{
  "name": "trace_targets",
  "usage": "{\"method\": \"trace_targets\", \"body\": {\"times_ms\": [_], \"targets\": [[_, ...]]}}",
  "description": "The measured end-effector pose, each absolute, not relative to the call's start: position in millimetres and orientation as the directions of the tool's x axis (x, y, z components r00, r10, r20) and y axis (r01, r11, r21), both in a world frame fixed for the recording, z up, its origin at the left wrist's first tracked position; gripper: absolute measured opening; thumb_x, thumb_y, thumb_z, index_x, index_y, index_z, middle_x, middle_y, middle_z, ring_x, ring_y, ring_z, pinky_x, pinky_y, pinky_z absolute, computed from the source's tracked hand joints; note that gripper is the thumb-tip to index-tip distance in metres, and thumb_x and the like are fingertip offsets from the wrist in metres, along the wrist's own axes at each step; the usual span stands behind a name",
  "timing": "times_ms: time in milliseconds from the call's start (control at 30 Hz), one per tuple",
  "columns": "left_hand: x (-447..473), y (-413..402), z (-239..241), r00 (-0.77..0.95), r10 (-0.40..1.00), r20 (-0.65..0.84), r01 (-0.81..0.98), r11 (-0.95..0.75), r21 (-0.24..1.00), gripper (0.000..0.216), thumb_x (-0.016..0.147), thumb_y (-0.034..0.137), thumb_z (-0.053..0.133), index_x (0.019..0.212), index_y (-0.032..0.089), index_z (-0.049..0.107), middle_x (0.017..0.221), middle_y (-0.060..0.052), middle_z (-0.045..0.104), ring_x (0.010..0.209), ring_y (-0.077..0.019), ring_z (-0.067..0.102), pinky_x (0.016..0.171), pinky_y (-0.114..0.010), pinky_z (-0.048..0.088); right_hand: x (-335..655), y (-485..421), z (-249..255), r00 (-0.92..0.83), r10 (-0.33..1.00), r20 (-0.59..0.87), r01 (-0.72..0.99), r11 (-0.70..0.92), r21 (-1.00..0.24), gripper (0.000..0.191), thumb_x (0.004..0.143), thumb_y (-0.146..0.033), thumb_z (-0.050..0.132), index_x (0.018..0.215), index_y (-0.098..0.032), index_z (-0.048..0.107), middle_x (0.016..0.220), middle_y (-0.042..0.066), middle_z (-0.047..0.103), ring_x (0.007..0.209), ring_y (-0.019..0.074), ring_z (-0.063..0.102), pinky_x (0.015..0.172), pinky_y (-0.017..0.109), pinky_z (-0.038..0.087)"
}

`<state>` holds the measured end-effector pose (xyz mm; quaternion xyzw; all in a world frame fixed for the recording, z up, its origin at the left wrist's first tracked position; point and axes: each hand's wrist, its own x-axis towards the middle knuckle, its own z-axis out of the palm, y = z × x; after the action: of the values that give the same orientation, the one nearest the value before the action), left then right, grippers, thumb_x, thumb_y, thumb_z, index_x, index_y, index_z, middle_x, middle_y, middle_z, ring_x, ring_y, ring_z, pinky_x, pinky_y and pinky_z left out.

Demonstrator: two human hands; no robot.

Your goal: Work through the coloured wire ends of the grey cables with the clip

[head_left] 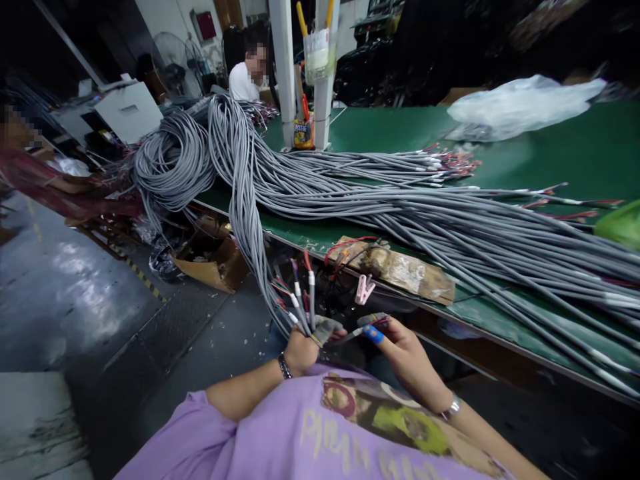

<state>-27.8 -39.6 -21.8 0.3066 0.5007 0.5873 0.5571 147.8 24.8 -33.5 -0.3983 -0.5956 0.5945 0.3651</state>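
Observation:
My left hand (pixel 305 348) is closed round several grey cables (pixel 304 312), whose stripped ends with coloured wires stick up above the fist. From that hand one more cable end (pixel 353 335) reaches across to my right hand (pixel 403 350). There the thumb, wrapped in blue tape, and the fingers pinch its thin dark and red wires. Greyish covers sit on some fingers of both hands. The held cables trail off the bench from a long grey cable bundle (pixel 320 190).
Green workbench (pixel 505 150) carries the cable bundle, a coil (pixel 173 157), a taped cardboard piece (pixel 405 267) and a white plastic bag (pixel 525 103). A pink clip (pixel 364 289) is at the bench edge. A cardboard box (pixel 215 263) lies below; two people are at the left and back.

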Motion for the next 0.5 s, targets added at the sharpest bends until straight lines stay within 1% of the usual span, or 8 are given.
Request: {"method": "trace_targets", "body": {"times_ms": [67, 133, 167, 233, 267, 333, 400, 500], "targets": [[-31.9, -39.8, -20.6, -0.261, 0.939, -0.225, -0.438, 0.093, 0.894, 0.043, 0.069, 0.055, 0.067, 0.073, 0.013, 0.067, 0.069, -0.009, 0.071, 0.062, -0.0182, 0.066, 0.061, -0.029, 0.051, 154.2, 26.0, -35.9, -0.375, 0.926, -0.052, 0.064, -0.03, -0.997, 0.024, 0.075, -0.042, 0.066, 0.086, -0.021, 0.065, 0.084, 0.005, 0.066, 0.078, 0.0198, 0.058, 0.074, 0.031, 0.047], [-35.9, -39.4, -15.6, -0.259, 0.926, -0.275, -0.477, 0.124, 0.87, 0.04, 0.069, 0.053, 0.068, 0.071, 0.013, 0.066, 0.068, -0.008, 0.071, 0.058, -0.0174, 0.065, 0.051, -0.025, 0.047, 157.0, 26.5, -31.6, -0.38, 0.923, -0.07, 0.079, -0.043, -0.996, 0.024, 0.074, -0.042, 0.067, 0.085, -0.021, 0.066, 0.083, 0.005, 0.067, 0.079, 0.0201, 0.058, 0.075, 0.032, 0.047], [-37.1, -38.8, -11.9, -0.245, 0.928, -0.28, -0.464, 0.142, 0.875, 0.038, 0.068, 0.051, 0.07, 0.072, 0.013, 0.066, 0.07, -0.009, 0.071, 0.06, -0.018, 0.066, 0.049, -0.024, 0.047, 156.9, 26.5, -27.6, -0.407, 0.91, -0.084, 0.08, -0.056, -0.995, 0.024, 0.073, -0.041, 0.068, 0.084, -0.02, 0.066, 0.082, 0.005, 0.067, 0.078, 0.0202, 0.059, 0.075, 0.032, 0.047], [-36.8, -36.9, -3.3, -0.209, 0.95, -0.234, -0.36, 0.147, 0.921, 0.033, 0.066, 0.044, 0.073, 0.077, 0.014, 0.069, 0.08, -0.009, 0.073, 0.072, -0.0199, 0.067, 0.057, -0.025, 0.049, 153.9, 26.7, -17.8, -0.509, 0.852, -0.122, 0.072, -0.099, -0.992, 0.024, 0.072, -0.041, 0.069, 0.08, -0.019, 0.066, 0.078, 0.005, 0.066, 0.075, 0.0191, 0.059, 0.073, 0.031, 0.047], [-35.2, -35.7, 0.8, -0.149, 0.964, -0.218, -0.301, 0.166, 0.939, 0.032, 0.064, 0.042, 0.076, 0.077, 0.014, 0.07, 0.078, -0.009, 0.073, 0.073, -0.0201, 0.067, 0.061, -0.026, 0.05, 151.4, 26.9, -13.1, -0.568, 0.812, -0.138, 0.059, -0.127, -0.99, 0.024, 0.071, -0.041, 0.07, 0.078, -0.018, 0.065, 0.075, 0.004, 0.066, 0.072, 0.0184, 0.058, 0.07, 0.031, 0.047], [-30.4, -33.5, 6.7, -0.019, 0.981, -0.196, -0.239, 0.185, 0.953, 0.032, 0.062, 0.042, 0.077, 0.078, 0.015, 0.071, 0.072, -0.007, 0.072, 0.071, -0.0208, 0.066, 0.063, -0.028, 0.05, 145.7, 27.7, -5.3, -0.646, 0.749, -0.145, 0.018, -0.175, -0.984, 0.027, 0.071, -0.043, 0.07, 0.074, -0.017, 0.064, 0.069, 0.003, 0.064, 0.066, 0.0162, 0.057, 0.066, 0.03, 0.046], [-25.7, -31.9, 8.2, 0.07, 0.974, -0.217, -0.205, 0.227, 0.952, 0.034, 0.065, 0.046, 0.073, 0.078, 0.015, 0.072, 0.068, -0.007, 0.071, 0.065, -0.0199, 0.066, 0.059, -0.027, 0.05, 140.4, 28.3, -0.7, -0.691, 0.707, -0.153, -0.027, -0.237, -0.971, 0.03, 0.073, -0.045, 0.067, 0.072, -0.016, 0.061, 0.065, 0.002, 0.061, 0.063, 0.0155, 0.057, 0.063, 0.029, 0.045], [-22.4, -30.7, 2.4, 0.078, 0.961, -0.267, -0.14, 0.276, 0.951, 0.04, 0.071, 0.053, 0.066, 0.075, 0.013, 0.07, 0.063, -0.008, 0.069, 0.051, -0.0154, 0.062, 0.048, -0.024, 0.046, 134.4, 27.5, 0.1, -0.693, 0.703, -0.161, -0.081, -0.298, -0.951, 0.034, 0.073, -0.048, 0.066, 0.069, -0.015, 0.058, 0.061, 0.001, 0.06, 0.059, 0.0139, 0.056, 0.06, 0.028, 0.044]]}}
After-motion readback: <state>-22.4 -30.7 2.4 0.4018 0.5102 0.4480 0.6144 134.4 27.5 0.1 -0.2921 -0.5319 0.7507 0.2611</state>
